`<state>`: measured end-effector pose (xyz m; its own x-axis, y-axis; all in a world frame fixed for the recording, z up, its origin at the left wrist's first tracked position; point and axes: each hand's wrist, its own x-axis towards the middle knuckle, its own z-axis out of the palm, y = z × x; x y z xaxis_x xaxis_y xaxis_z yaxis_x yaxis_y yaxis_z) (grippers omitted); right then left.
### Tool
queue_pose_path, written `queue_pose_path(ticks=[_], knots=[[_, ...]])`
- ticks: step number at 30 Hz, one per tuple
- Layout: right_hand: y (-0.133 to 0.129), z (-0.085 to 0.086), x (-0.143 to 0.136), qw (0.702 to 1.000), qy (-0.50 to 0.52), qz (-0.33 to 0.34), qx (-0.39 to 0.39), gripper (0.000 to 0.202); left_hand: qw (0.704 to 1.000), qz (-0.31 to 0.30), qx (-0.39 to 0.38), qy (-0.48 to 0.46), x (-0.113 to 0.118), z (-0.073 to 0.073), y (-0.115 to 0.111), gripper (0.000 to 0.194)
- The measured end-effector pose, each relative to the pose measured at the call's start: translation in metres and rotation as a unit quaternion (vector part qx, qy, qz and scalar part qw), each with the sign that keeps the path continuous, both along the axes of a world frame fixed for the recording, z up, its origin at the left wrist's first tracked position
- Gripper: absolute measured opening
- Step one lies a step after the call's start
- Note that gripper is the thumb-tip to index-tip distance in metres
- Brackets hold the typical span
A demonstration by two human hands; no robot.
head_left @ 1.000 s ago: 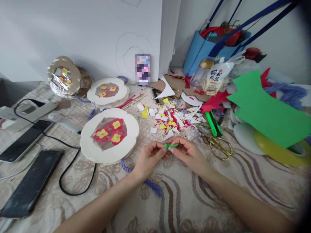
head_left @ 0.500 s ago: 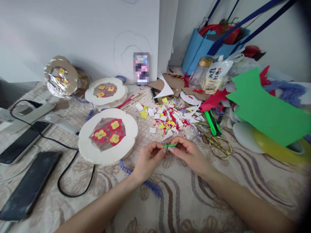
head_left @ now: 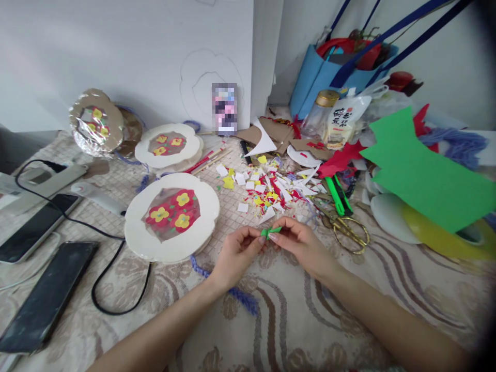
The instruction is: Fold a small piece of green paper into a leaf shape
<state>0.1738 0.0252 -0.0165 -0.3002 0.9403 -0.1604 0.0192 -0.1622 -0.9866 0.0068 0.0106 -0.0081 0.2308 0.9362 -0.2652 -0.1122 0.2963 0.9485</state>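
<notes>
Between the fingertips of both hands is a small folded piece of green paper (head_left: pixel 274 230), held over the patterned tablecloth (head_left: pixel 294 330). My left hand (head_left: pixel 241 254) pinches its left end, thumb against fingers. The right end sits between the thumb and fingers of my right hand (head_left: pixel 301 245). Fingers cover much of the piece. Just beyond lie white, red and yellow paper scraps (head_left: pixel 263 188). Left of my hands rests a white scalloped disc (head_left: pixel 135 227) with red and yellow flowers in its middle. A braided purple cord (head_left: pixel 244 299) passes beneath my left wrist.
Gold-handled scissors (head_left: pixel 351 235) and a green cutter (head_left: pixel 338 196) lie right of my hands. A large green paper sheet (head_left: pixel 430 170) is farther right. Two dark phones (head_left: pixel 50 294) and a black cable (head_left: pixel 95 289) are at left. A blue bag (head_left: pixel 310 77) stands behind.
</notes>
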Motion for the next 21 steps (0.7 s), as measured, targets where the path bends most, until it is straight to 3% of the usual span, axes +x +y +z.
queue_pose_path(ticks=[9, 16, 21], knots=[[0.0001, 0.0029, -0.0015, 1.0, 0.019, -0.006, -0.018, 0.013, 1.0, -0.014, -0.01, -0.019, 0.0001, -0.0042, -0.0001, 0.022], [-0.0016, 0.0027, 0.0005, 0.999, -0.035, 0.001, 0.014, 0.013, 1.0, -0.014, -0.022, -0.014, -0.0013, -0.0074, 0.0011, 0.023], [-0.0006, 0.0034, 0.0014, 1.0, 0.009, 0.002, 0.01, 0.016, 0.998, -0.015, -0.047, -0.036, -0.0023, -0.006, 0.003, 0.022]])
